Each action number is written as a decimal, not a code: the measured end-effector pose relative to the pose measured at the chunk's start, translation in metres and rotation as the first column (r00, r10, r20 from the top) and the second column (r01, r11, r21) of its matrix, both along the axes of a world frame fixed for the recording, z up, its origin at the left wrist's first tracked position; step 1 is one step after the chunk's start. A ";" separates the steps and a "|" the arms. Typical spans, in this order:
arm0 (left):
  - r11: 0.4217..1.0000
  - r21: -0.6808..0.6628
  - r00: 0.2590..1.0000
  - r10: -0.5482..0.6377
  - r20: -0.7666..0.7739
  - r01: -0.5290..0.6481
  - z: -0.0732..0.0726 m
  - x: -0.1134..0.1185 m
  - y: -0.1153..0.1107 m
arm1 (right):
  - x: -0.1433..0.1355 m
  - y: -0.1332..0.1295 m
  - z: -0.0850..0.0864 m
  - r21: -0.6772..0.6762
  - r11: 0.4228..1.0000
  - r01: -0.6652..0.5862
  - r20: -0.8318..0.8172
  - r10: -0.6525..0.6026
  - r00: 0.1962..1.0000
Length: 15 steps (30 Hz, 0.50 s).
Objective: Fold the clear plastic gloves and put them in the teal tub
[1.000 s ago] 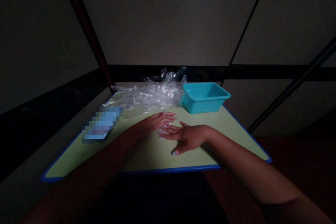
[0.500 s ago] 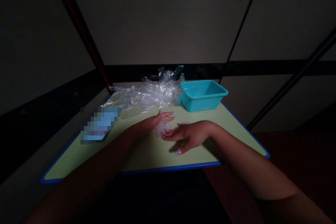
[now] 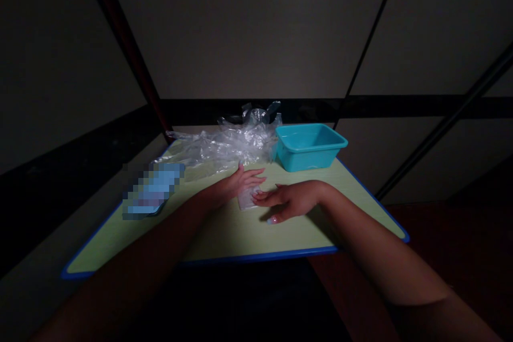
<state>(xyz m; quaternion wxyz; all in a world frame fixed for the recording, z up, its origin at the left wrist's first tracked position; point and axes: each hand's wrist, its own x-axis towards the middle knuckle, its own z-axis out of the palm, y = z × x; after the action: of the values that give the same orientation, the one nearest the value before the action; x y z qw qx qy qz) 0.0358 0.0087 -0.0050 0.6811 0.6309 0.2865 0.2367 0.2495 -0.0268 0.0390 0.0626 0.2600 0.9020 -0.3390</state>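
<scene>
Lying toward the front edge of the tabletop [image 3: 232, 238], a translucent packet [image 3: 245, 203] shows more than a second earlier: left hand [image 3: 234, 183] tipped thumb-up, right hand [image 3: 300, 199] at its side, both spread wide, apparently ungripping.

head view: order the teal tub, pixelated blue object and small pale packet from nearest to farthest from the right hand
1. Small pale packet: right at the right hand, on its left side.
2. Teal tub: just beyond the hand.
3. Pixelated blue object: far over to the left.
</scene>
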 end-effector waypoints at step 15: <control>0.866 0.483 0.979 0.188 -0.078 -0.128 0.014 -0.013 -0.013 | -0.004 -0.003 0.009 -0.018 1.000 -0.005 0.078 0.007 0.997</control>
<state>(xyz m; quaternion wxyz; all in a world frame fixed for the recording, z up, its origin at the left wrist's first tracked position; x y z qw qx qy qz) 0.0231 -0.0042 0.0091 0.4646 0.7664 0.3115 0.3157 0.2459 -0.0300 0.0482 0.1011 0.2698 0.8966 -0.3365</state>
